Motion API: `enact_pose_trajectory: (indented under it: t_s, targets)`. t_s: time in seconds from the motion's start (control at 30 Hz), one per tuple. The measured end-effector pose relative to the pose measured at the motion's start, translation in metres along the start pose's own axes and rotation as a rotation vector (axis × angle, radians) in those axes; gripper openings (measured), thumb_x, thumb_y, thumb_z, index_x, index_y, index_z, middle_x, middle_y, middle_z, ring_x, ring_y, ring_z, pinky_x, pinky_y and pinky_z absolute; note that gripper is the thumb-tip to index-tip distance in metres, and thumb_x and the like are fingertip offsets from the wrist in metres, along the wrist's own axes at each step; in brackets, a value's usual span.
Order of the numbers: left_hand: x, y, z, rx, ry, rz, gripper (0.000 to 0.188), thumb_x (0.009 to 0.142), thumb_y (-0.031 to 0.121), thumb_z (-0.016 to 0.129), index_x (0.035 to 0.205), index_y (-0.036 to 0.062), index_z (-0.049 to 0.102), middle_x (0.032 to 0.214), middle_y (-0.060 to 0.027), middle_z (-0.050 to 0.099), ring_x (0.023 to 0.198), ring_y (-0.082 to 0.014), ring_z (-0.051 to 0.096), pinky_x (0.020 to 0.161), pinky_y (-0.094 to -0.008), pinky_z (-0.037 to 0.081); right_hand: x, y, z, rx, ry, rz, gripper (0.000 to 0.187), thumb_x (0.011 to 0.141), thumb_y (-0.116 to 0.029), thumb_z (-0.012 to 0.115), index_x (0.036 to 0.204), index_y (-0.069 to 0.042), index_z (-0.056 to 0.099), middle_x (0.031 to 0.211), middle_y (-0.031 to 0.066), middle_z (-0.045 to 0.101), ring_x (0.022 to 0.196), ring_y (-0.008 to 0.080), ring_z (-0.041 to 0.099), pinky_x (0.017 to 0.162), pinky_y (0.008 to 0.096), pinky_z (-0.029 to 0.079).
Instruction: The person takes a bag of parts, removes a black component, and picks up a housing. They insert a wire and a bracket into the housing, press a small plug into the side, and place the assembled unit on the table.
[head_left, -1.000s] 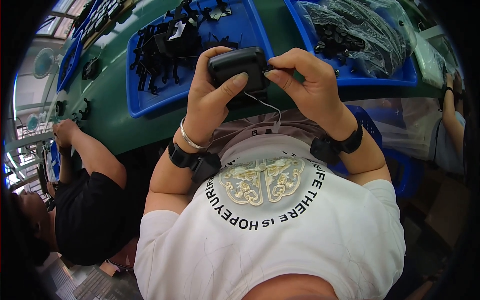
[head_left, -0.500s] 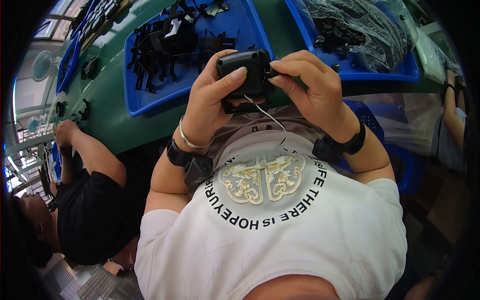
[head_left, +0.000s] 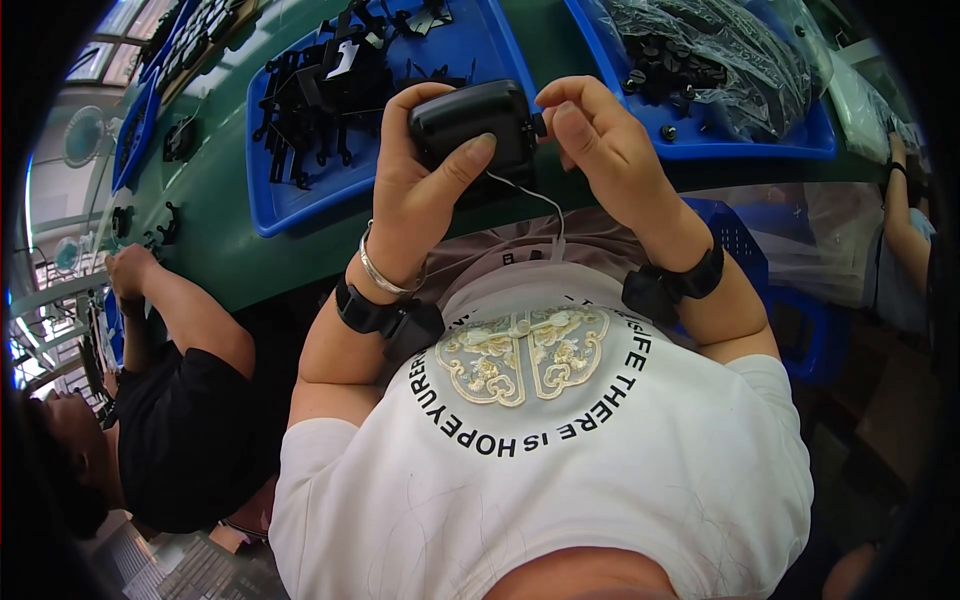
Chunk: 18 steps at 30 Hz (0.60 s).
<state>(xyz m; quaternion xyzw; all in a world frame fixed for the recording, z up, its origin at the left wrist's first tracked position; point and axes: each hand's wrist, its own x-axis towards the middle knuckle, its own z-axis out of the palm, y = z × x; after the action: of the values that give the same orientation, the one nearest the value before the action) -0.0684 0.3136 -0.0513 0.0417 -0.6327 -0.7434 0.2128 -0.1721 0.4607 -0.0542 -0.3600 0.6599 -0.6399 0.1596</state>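
In my left hand [head_left: 430, 165] I hold a black rounded plastic housing [head_left: 475, 122], with my thumb across its near face and my fingers behind it. A thin white wire [head_left: 535, 193] runs from the housing's underside down toward my lap. On the housing's right side sticks out a small black knob [head_left: 540, 125]. Just beside that knob is my right hand [head_left: 610, 145], its fingers loosely bent and apart, with nothing seen in them. The fingertips behind the housing are hidden.
Behind the housing, a blue tray [head_left: 265, 205] holds many black brackets [head_left: 300, 110]. A second blue tray [head_left: 790, 148] at the right has black knobs [head_left: 670, 75] and clear plastic bags [head_left: 740, 60]. Both stand on a green table [head_left: 215, 210]. A co-worker [head_left: 190, 400] sits at my left.
My left hand has tilted the housing and shifted it slightly up and left. The fingers of my right hand have come off the knob at its side and spread apart.
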Motion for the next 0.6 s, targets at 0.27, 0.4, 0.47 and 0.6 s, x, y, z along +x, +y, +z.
enact_pose_trajectory:
  t_s: [0.27,0.4,0.47,0.6]
  targets:
    - [-0.007,0.000,-0.004,-0.038,0.017,-0.074,0.046,0.083,0.010,0.066,0.118,0.0042,0.037,0.104,-0.0073,0.053,0.093,-0.0121,0.054,0.080,-0.0243,0.049,0.000,-0.001,-0.011,-0.321,-0.093,-0.123,0.024,0.091,-0.024,0.056,0.086,-0.001,0.059,0.070,0.0039,0.056,0.062,0.0109,0.050,0.057,0.0226,0.041]
    - [-0.005,0.003,-0.004,-0.097,0.042,-0.118,0.047,0.082,0.010,0.066,0.118,0.0040,0.037,0.103,-0.0068,0.053,0.092,-0.0117,0.054,0.080,-0.0238,0.048,0.001,0.002,0.005,-0.276,0.007,-0.251,0.025,0.092,-0.024,0.054,0.082,-0.001,0.058,0.068,0.0043,0.054,0.060,0.0118,0.047,0.055,0.0231,0.039]
    - [-0.007,0.002,-0.005,-0.088,0.041,-0.104,0.046,0.083,0.010,0.066,0.118,0.0040,0.037,0.103,-0.0068,0.053,0.092,-0.0117,0.054,0.080,-0.0238,0.048,0.001,0.002,0.007,-0.250,0.085,-0.355,0.028,0.093,-0.026,0.052,0.080,-0.001,0.057,0.066,0.0042,0.052,0.058,0.0120,0.046,0.053,0.0233,0.038]
    - [-0.009,0.003,-0.004,-0.098,0.045,-0.099,0.046,0.083,0.011,0.066,0.118,0.0038,0.038,0.103,-0.0068,0.053,0.092,-0.0116,0.054,0.080,-0.0238,0.048,0.002,0.000,-0.002,-0.467,-0.153,-0.159,0.024,0.093,-0.024,0.052,0.084,-0.002,0.055,0.069,0.0059,0.053,0.060,0.0138,0.048,0.054,0.0247,0.040]
